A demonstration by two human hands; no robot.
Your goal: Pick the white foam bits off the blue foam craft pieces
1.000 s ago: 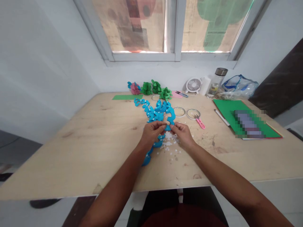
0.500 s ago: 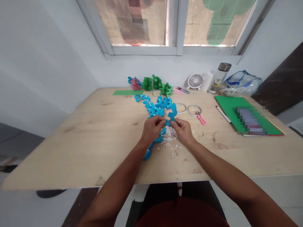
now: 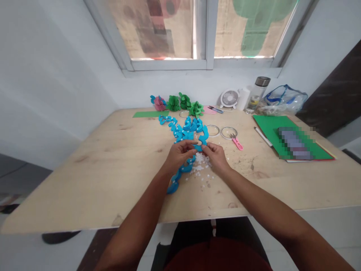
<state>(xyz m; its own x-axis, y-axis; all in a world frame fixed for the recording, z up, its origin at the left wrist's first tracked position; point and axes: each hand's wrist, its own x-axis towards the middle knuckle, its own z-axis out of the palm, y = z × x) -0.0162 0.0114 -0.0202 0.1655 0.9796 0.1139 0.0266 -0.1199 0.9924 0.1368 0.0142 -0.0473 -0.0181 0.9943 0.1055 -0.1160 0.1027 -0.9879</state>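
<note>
1. Your left hand (image 3: 179, 155) has loosened, thumb and forefinger now parted.
2. Your right hand (image 3: 216, 155) pinches the blue strip (image 3: 205, 131), just far of white scraps (image 3: 199, 168).
3. Steady its edge lightly, without creasing.

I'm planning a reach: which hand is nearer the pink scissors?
Right. The right hand is left of the pink scissors, slightly closer to the body; the left hand is farther left.

On the wooden table (image 3: 126, 162) lie blue cutouts (image 3: 183, 134), white scraps (image 3: 199, 168) and a green strip (image 3: 146, 114).
</note>
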